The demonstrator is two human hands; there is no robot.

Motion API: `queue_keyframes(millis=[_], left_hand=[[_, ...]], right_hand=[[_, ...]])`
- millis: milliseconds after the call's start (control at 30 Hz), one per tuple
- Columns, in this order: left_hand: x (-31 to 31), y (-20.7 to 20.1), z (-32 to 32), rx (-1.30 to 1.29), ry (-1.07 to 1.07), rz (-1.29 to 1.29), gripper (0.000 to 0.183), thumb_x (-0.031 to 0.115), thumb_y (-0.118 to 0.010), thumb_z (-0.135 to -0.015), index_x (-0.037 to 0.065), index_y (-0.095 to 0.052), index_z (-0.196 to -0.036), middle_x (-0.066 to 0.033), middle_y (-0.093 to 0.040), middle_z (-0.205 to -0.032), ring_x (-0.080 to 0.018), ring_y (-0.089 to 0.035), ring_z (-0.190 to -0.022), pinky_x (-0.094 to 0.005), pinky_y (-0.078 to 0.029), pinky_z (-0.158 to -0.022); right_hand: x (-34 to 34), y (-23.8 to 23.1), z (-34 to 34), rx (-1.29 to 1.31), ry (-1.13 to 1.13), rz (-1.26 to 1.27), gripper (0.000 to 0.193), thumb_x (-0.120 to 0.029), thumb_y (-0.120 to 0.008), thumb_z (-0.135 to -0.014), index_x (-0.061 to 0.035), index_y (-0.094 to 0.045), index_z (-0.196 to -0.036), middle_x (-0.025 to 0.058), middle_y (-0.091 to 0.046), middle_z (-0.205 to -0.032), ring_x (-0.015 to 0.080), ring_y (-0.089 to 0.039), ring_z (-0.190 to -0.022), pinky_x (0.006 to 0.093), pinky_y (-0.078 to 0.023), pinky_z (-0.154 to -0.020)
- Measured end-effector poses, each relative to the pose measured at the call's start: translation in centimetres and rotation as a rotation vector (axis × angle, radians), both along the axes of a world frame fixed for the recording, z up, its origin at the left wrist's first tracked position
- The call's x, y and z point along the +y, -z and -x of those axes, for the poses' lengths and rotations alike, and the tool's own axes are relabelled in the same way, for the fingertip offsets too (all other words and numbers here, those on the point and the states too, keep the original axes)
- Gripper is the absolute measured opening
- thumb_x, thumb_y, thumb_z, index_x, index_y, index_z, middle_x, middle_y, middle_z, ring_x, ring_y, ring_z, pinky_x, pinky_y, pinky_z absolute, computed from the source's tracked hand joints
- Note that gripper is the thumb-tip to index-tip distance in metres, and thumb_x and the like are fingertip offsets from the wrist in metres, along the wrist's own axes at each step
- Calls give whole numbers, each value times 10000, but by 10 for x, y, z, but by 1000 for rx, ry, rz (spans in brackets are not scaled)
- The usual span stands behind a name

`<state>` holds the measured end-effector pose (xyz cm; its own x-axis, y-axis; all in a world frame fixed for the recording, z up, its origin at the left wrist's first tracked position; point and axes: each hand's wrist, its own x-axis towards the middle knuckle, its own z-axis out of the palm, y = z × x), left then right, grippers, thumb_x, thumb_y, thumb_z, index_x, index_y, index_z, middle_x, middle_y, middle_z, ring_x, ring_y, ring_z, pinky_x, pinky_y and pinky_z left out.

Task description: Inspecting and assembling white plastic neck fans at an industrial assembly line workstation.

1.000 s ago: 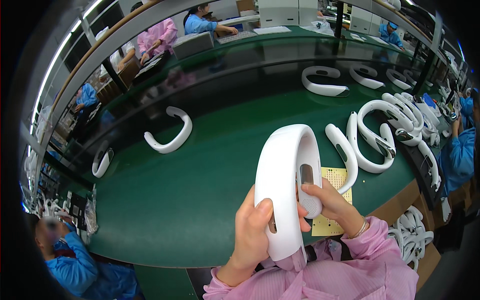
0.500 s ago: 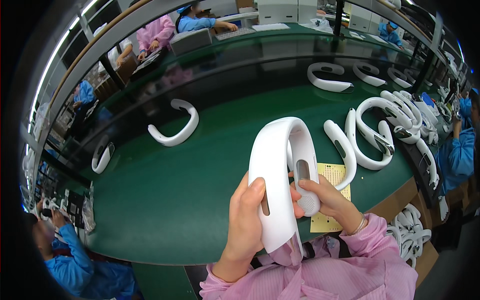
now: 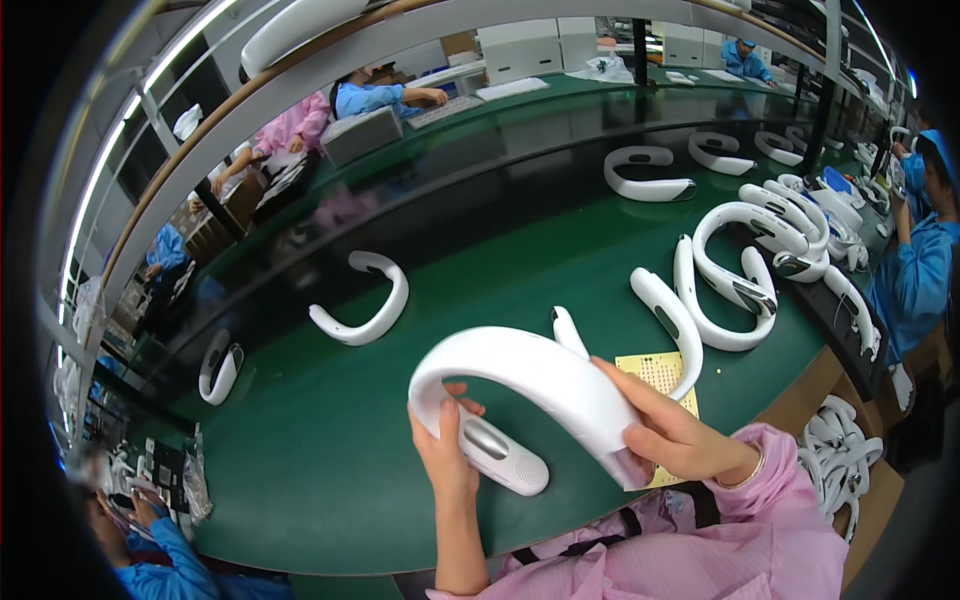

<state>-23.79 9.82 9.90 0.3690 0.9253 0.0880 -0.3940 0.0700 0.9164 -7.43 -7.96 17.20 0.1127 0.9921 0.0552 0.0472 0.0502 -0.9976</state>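
Observation:
Between my hands is a glossy white U-shaped neckband (image 3: 530, 365), held up over the green table (image 3: 330, 480). My left hand (image 3: 447, 445) is closed around its left arm, by an oval silver inset and a dotted grille at the tip. My right hand (image 3: 680, 425) grips the other end, thumb on the near side and fingers along the outer face. Behind the held piece, part of another white piece (image 3: 568, 330) shows on the table. A yellow printed card (image 3: 655, 372) lies beyond my right hand, partly covered by it and by a white neckband (image 3: 668, 310).
Several joined white neckbands (image 3: 745, 260) lie to the right, and more stand along a black ledge (image 3: 480, 185). On the left are a curved neckband (image 3: 385, 315) and a smaller one (image 3: 222, 375). A cardboard box (image 3: 790, 410) holds more white pieces. Co-workers sit on both sides.
The held neckband has turned from upright to lying across, its curve now facing up and left. My right hand has moved to its other end. The whole view has shifted slightly.

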Motion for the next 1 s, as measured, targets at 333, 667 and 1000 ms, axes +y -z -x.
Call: queue_keyframes(millis=[333,667,1000], left_hand=[[-8,31,-16,-297,484,397,394,185,-447,-945,60,-308,-1291,-128,-507,-1154,-211,-592,-985,-327,-543,-787],[-13,-2,27,-136,707,63,595,453,-408,-926,105,-247,-1380,-160,-196,-1433,-336,-609,-886,-347,-547,-601],[-10,-26,37,159,369,-161,827,517,-804,-573,-16,-465,-1106,-135,-478,-1083,-97,-480,-462,-174,-352,-316]], right_hand=[[23,-32,19,137,-86,-96,531,-70,-477,-921,-16,-272,-1408,135,-542,-1161,150,-521,-1040,293,-399,-907],[45,-9,-40,-691,172,-759,356,-36,-681,-669,-20,-564,-1005,113,-576,-1000,299,-561,-961,430,-402,-959],[35,-4,-38,22,360,-107,400,8,-615,-707,-56,-464,-1073,51,-517,-933,135,-516,-920,293,-421,-811]])
